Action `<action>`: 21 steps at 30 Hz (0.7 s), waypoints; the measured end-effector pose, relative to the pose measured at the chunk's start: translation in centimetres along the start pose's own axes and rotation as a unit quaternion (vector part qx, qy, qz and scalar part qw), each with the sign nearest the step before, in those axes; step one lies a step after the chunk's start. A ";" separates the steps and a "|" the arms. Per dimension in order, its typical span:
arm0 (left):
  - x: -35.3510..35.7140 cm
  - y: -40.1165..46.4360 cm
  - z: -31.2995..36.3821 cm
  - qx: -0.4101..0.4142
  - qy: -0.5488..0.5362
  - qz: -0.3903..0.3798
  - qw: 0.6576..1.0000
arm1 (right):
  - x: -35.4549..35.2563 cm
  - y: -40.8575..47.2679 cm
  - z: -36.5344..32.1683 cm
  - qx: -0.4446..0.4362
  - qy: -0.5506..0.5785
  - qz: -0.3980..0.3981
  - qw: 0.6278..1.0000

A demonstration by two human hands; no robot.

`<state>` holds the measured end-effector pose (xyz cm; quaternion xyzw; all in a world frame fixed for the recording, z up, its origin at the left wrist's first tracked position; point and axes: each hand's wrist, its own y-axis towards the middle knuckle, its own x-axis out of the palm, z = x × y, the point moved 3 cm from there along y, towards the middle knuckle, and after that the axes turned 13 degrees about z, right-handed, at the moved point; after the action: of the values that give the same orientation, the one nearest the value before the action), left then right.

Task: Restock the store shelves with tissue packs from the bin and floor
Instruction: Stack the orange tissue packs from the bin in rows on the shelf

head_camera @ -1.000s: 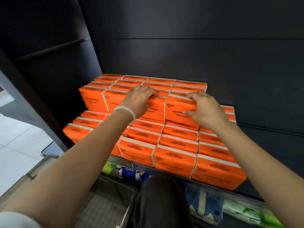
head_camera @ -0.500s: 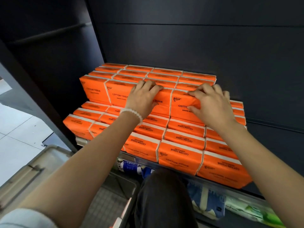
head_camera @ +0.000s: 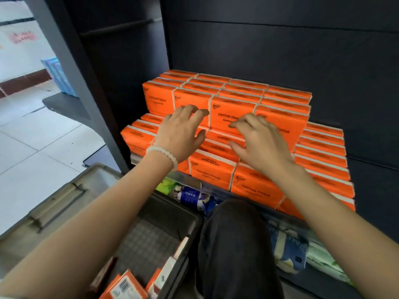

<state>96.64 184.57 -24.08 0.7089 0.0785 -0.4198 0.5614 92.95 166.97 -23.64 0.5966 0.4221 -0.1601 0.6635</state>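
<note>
Both hands have come off the packs (head_camera: 233, 114): the left hand (head_camera: 180, 134) and right hand (head_camera: 260, 141) now hover with loosely spread fingers, holding nothing. Packs fill the shelf (head_camera: 190, 182) to its front edge; more lie in the bin (head_camera: 151, 240).

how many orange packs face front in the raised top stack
4, side by side: far-left pack, second pack behind the left hand, third pack, fourth pack behind the right hand.

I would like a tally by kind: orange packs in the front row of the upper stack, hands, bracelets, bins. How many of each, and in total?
Orange packs, front row of upper stack: 4
Hands, left hand and right hand: 2
Bracelet: 1
Bin: 1
Total: 8
</note>
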 end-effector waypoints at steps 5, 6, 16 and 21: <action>-3.4 -8.8 -4.2 -0.086 0.036 -0.017 0.996 | 3.5 -2.3 -6.9 -0.050 0.065 -0.015 0.996; -3.9 -10.6 -5.0 -0.109 0.037 -0.028 0.993 | 4.1 -2.7 -8.1 -0.056 0.076 -0.022 0.995; -7.5 -30.8 -13.2 -0.376 0.093 -0.077 0.919 | 14.6 -8.8 -19.9 -0.121 0.164 -0.171 0.964; -5.2 -36.0 -15.0 -0.438 0.097 -0.131 0.884 | 20.0 -11.2 -23.7 -0.150 0.173 -0.278 0.933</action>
<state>79.98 212.20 -46.52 0.4115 0.4003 -0.3415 0.7442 88.02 192.06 -44.35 0.3669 0.6984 -0.1676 0.5911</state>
